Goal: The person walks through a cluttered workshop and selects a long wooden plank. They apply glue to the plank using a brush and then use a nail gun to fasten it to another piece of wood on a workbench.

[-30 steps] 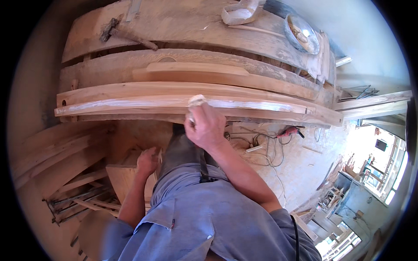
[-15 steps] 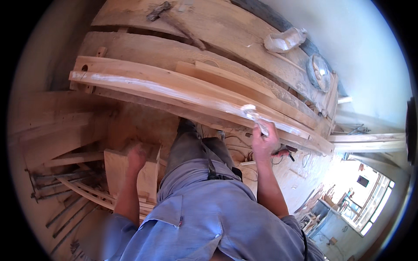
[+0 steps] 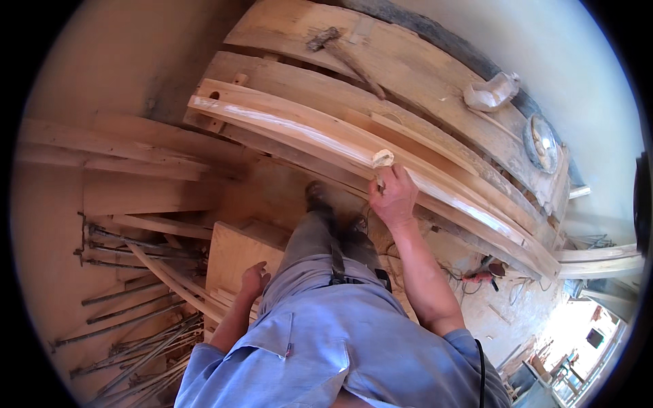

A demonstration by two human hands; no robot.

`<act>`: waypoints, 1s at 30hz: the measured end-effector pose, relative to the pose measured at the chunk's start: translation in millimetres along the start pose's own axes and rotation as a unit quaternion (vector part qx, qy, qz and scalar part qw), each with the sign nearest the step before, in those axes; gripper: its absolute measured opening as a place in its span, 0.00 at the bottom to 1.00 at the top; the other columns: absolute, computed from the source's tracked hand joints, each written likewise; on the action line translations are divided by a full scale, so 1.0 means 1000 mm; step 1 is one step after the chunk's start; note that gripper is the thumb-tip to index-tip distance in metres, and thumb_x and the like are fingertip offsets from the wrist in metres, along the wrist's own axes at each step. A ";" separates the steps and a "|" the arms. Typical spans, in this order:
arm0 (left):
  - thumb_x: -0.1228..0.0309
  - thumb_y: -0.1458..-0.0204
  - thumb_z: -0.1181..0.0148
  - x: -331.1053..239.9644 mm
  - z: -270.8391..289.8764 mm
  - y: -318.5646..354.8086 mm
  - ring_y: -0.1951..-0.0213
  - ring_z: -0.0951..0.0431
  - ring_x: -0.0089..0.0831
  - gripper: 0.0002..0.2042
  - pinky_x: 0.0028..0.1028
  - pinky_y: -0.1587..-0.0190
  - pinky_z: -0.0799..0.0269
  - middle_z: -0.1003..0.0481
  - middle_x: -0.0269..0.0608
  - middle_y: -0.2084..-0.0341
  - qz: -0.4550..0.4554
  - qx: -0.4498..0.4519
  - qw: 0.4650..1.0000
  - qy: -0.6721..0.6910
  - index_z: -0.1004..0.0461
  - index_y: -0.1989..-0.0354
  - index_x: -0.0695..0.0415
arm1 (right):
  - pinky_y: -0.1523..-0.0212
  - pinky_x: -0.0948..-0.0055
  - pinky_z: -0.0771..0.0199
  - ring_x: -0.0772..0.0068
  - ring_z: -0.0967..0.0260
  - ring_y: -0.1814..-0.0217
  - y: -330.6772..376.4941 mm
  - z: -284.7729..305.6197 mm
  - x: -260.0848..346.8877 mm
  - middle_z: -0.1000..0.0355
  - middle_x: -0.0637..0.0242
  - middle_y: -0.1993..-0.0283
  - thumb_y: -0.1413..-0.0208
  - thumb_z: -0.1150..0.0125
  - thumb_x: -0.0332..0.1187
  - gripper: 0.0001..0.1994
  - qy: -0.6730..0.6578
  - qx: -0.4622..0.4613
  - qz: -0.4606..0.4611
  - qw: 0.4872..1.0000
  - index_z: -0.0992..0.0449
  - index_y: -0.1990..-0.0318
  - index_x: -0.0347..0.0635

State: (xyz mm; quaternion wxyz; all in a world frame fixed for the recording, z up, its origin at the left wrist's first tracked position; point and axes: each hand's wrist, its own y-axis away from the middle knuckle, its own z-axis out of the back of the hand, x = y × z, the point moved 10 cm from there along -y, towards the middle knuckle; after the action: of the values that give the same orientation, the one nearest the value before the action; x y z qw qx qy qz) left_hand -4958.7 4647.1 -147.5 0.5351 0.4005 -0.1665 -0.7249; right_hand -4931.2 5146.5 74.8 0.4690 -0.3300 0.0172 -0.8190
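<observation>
Head view, looking down along the person's own body. The right hand (image 3: pixel 393 197) was raised to the front edge of a long pale wooden beam (image 3: pixel 320 132) and was closed around a small folded pad (image 3: pixel 382 159), light tan, probably sandpaper; its exact kind could not be told. The pad was pressed against the beam's upper front edge, roughly midway along the visible length. The beam lay on a rough plank workbench (image 3: pixel 408 64), running from upper left down to the right, with a bright strip of light along its top face.

The left hand (image 3: pixel 253 280) hung low beside the left thigh, fingers loosely curled, holding nothing; it was just in front of a flat wooden board (image 3: pixel 235 251) that stood on the floor.

On the workbench, well apart from the right hand: a hammer (image 3: pixel 340 51) near the far end, a whitish angled tool body (image 3: pixel 491 92) by the wall, and a round disc (image 3: pixel 541 143) near the right end.

On the floor at left lay a bundle of thin metal rods (image 3: pixel 129 319) beside stacked timber offcuts (image 3: pixel 115 160). At right, below the bench, a red power tool (image 3: pixel 479 275) lay on the floor with its cable. The person wore a blue-grey shirt (image 3: pixel 326 353) and grey trousers.
</observation>
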 end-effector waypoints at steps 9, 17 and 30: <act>0.65 0.52 0.39 0.023 0.079 -0.059 0.57 0.19 0.51 0.23 0.43 0.51 0.24 0.19 0.53 0.62 -0.033 -0.033 0.999 0.017 0.24 0.46 0.58 | 0.69 0.57 0.29 0.51 0.29 0.66 -0.058 -0.099 0.114 0.32 0.59 0.67 0.58 0.34 0.27 0.09 -0.019 0.042 0.057 0.997 0.24 0.66 0.44; 0.66 0.49 0.39 0.098 0.211 -0.113 0.59 0.19 0.52 0.20 0.44 0.54 0.24 0.19 0.54 0.64 0.037 -0.113 0.992 0.046 0.23 0.47 0.58 | 0.69 0.57 0.31 0.53 0.32 0.67 -0.127 -0.205 0.233 0.34 0.59 0.68 0.61 0.34 0.27 0.09 -0.041 0.070 0.107 0.991 0.25 0.68 0.44; 0.68 0.51 0.39 0.171 0.198 -0.112 0.58 0.18 0.48 0.22 0.41 0.52 0.24 0.18 0.52 0.66 0.135 -0.053 0.979 0.142 0.24 0.45 0.60 | 0.66 0.56 0.29 0.52 0.32 0.64 -0.197 -0.344 0.369 0.35 0.58 0.64 0.59 0.36 0.25 0.10 -0.111 0.131 0.182 0.968 0.25 0.66 0.45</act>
State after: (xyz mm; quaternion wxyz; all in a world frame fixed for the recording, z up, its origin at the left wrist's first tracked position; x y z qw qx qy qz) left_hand -5199.2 4496.7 -167.8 0.6669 0.4441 -0.1028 -0.5894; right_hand -5397.7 4871.9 66.2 0.6481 -0.3462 -0.0827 -0.6732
